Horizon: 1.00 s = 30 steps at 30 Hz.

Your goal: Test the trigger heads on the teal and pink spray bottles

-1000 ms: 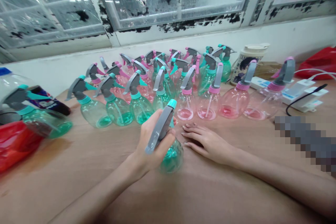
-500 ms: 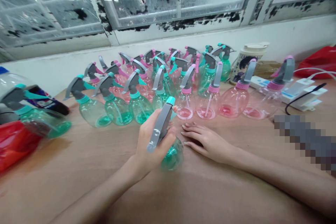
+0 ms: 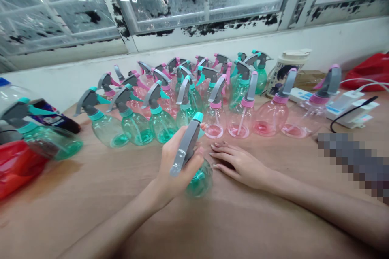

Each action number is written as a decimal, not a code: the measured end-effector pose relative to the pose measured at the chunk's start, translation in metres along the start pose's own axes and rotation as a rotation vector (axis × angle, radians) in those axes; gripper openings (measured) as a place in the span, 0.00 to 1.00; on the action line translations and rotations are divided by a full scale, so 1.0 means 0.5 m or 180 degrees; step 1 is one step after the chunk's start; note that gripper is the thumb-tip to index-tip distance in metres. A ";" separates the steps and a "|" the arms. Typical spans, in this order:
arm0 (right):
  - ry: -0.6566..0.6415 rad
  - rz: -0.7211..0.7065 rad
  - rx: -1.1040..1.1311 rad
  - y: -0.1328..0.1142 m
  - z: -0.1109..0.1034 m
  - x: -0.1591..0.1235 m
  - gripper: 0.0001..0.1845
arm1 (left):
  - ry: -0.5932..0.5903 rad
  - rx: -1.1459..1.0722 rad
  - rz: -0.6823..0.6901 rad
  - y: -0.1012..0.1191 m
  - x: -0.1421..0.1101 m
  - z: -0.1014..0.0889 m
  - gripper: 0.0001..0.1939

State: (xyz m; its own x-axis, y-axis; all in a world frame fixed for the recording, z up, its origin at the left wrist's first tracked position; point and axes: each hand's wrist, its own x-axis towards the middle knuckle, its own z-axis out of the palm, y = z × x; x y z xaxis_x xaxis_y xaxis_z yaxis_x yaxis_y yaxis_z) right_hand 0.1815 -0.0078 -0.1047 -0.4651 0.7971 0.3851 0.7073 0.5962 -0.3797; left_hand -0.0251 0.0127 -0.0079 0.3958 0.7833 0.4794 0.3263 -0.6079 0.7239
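Note:
My left hand (image 3: 174, 158) is wrapped round the neck of a green spray bottle (image 3: 200, 180) with a grey trigger head and a teal nozzle. The bottle stands in front of me, its upper body partly covered by my fingers. To its right, my right hand (image 3: 238, 164) lies on the wooden table (image 3: 121, 202), fingers stretched out and holding nothing. Beyond both hands is a front row of spray bottles, with a green bottle (image 3: 165, 123) among those on the left and a pink bottle (image 3: 214, 121) among those on the right.
More pink and green sprayers crowd behind the front row. At the left are a red plastic bag (image 3: 21, 166) and a dark drink bottle (image 3: 56, 117). On the right stand a lidded cup (image 3: 284, 73) and a white power strip (image 3: 349, 109) with cables. Windows (image 3: 197, 0) run along the back.

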 end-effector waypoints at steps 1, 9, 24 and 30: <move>0.0003 0.0000 0.0004 0.000 0.000 0.000 0.18 | -0.0027 -0.0011 0.0013 0.000 0.001 0.000 0.12; -0.0003 -0.0028 -0.0040 0.001 0.000 0.000 0.18 | -0.0292 0.0046 0.0158 0.002 0.012 -0.013 0.01; -0.0009 -0.0037 -0.0078 -0.002 -0.001 0.001 0.18 | -0.0269 0.0019 0.0117 0.006 0.005 -0.009 0.02; -0.0006 -0.0042 -0.0094 -0.002 0.000 0.001 0.18 | 0.0013 0.0094 0.0042 0.006 0.000 0.000 0.14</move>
State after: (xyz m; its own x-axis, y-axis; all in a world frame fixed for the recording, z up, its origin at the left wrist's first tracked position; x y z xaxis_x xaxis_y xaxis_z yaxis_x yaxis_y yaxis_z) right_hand 0.1808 -0.0080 -0.1041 -0.4755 0.7894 0.3884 0.7166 0.6036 -0.3495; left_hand -0.0240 0.0108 -0.0056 0.3967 0.7756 0.4909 0.3462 -0.6217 0.7026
